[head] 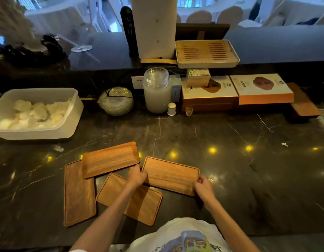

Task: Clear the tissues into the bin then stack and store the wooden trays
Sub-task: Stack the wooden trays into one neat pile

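Note:
Several flat wooden trays lie on the dark marble counter (230,179) in front of me. My left hand (137,176) grips the left end of the rightmost wooden tray (171,174), and my right hand (203,187) grips its right end. This tray overlaps the corner of a lower tray (150,204), partly hidden by my left forearm. Another tray (110,159) sits at the upper left, resting over a long tray (78,193) at the far left. No tissue on the trays and no bin is in view.
A white tub (37,131) of pale round pieces stands at left. Along the back are a glass bowl (115,101), a large jar (156,91), a small white shaker (171,109), boxes (235,90), a slatted tray (206,52) and a wooden board (303,102).

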Tool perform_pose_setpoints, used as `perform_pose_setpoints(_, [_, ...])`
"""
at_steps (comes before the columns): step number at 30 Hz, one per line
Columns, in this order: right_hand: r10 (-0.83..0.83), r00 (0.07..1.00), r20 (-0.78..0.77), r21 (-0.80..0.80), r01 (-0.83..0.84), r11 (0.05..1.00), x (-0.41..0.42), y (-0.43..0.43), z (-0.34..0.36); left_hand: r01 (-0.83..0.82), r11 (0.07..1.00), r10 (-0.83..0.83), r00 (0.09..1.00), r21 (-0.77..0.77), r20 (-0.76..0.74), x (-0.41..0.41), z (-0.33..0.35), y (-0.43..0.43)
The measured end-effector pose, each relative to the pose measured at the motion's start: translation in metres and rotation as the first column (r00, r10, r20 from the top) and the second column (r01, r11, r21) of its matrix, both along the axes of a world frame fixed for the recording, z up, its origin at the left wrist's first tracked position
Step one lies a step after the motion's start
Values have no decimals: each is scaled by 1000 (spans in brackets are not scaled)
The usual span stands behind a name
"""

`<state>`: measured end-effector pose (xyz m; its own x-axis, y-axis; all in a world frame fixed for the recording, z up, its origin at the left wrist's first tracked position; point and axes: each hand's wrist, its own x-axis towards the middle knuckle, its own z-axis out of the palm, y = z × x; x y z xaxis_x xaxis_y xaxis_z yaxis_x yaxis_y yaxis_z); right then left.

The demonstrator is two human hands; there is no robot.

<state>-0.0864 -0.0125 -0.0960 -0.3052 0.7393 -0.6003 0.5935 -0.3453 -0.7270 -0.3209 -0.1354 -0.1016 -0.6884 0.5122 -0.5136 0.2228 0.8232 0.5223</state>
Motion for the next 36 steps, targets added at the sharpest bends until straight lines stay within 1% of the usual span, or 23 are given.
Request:
perform_pose_setpoints(3, [-81,996,22,5,81,997,3,28,1,-31,997,26,998,78,61,12,1,17])
perform_pose_setpoints(7, [-170,984,56,62,167,984,8,82,8,-101,978,82,991,181,106,30,8,52])
perform_pose_setpoints(9, [-193,980,42,76,190,979,7,112,11,-71,980,51,993,186,110,32,9,74])
perform_pose_setpoints(12, [-209,978,9,99,208,973,-3,144,19,-10,986,-2,997,165,76,28,12,104])
perform_pose_setpoints(16, [-163,987,6,111,162,981,-12,169,19,2,989,-15,996,149,87,23,13,129])
perform_pose_setpoints(20, [-133,991,10,70,132,989,-13,179,12,-16,986,-11,988,169,157,21,13,132])
perform_pose_setpoints(23, [-97,995,2,74,97,993,-11,181,5,-5,986,-29,979,168,201,23,14,133])
perform_pose_setpoints(25, [-40,999,31,96,37,995,-10,181,3,24,984,-57,981,176,188,25,16,133])
perform_pose_setpoints(26, [11,997,77,129,-21,991,-10,180,1,60,982,-89,984,181,156,26,17,133])
perform_pose_setpoints(27, [83,984,160,175,-111,978,-9,177,-2,112,978,-133,985,177,108,28,18,132])
perform_pose_setpoints(28, [171,946,277,222,-236,946,-7,173,-4,175,973,-186,981,151,57,31,17,130])
perform_pose_setpoints(29, [247,875,416,266,-377,887,-4,166,-7,246,964,-247,969,104,0,34,16,128])
perform_pose_setpoints(30, [293,784,547,291,-506,812,-1,157,-11,320,946,-317,946,42,-65,37,15,125])
perform_pose_setpoints(31, [312,699,644,293,-601,743,2,148,-16,388,921,-388,914,-23,-118,42,12,123])
perform_pose_setpoints(32, [320,635,703,280,-660,697,5,139,-20,438,895,-446,883,-82,-146,46,8,120])
perform_pose_setpoints(33, [330,596,732,254,-688,679,8,132,-25,472,872,-488,860,-128,-151,50,3,117])
perform_pose_setpoints(34, [345,577,740,221,-693,686,10,128,-29,493,854,-515,846,-163,-137,52,-1,114])
perform_pose_setpoints(36, [387,571,724,157,-682,714,11,126,-32,522,826,-549,831,-213,-91,54,-9,108])
